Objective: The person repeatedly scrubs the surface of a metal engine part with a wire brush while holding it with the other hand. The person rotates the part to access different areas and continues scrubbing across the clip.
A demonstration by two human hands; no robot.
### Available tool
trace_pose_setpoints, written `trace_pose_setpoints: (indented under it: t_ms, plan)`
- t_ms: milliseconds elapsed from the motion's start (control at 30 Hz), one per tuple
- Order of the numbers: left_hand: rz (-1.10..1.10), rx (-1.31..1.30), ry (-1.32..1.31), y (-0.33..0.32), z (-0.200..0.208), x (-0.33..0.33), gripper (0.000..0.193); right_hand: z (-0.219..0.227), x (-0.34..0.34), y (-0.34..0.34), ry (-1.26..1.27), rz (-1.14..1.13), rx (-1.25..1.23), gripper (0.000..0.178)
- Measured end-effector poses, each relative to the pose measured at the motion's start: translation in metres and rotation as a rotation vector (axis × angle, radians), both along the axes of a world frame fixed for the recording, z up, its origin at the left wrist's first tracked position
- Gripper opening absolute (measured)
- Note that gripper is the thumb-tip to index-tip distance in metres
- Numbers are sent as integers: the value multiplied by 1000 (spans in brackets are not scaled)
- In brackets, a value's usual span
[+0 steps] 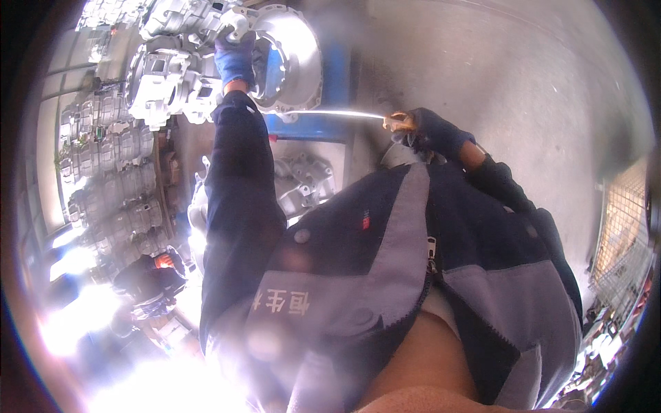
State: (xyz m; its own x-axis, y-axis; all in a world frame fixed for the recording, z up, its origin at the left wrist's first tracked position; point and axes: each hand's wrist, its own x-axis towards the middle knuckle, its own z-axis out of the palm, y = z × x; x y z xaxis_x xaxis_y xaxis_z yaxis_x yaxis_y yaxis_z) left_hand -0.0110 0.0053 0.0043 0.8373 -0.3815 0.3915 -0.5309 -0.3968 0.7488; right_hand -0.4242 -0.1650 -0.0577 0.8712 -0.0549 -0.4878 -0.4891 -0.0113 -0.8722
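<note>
My left hand (235, 60), in a blue glove, reaches forward and grips the upper part of a silvery cast-metal housing (303, 58) with a large round, flanged opening. My right hand (441, 132), in a dark glove, is closed on the yellow handle of a long, thin metal tool (337, 112) that looks like a file. Its bright blade points left, and the tip meets or overlaps the lower rim of the housing; glare hides whether they touch. A second grey casting (169, 79) sits left of my left wrist.
A blue surface (334, 76) lies under the housing. More castings (303, 182) rest below it, and stacked rows (110, 151) stand at the left. Another person in dark clothes (148, 282) is at lower left. A wire mesh cage (623, 220) stands at the right, beyond grey floor (509, 76).
</note>
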Motion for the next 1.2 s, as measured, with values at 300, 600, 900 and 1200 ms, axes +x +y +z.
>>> trace_pose_setpoints:
  t_ms: [300, 600, 900, 1200]
  plan:
    - [-34, -41, -106, 3, -7, 5, 56, -47, -7, 5, -289, 72, -357, 42]
    - [-105, -156, 65, 6, 10, -21, 52, 15, -8, 13, -266, 151, -584, 38]
    - [-166, -345, 396, 4, 17, -14, 50, 24, 0, 2, -516, 33, -677, 28]
    - [-95, -385, 268, -4, 13, 0, 38, 64, 32, -5, -680, -61, -794, 22]
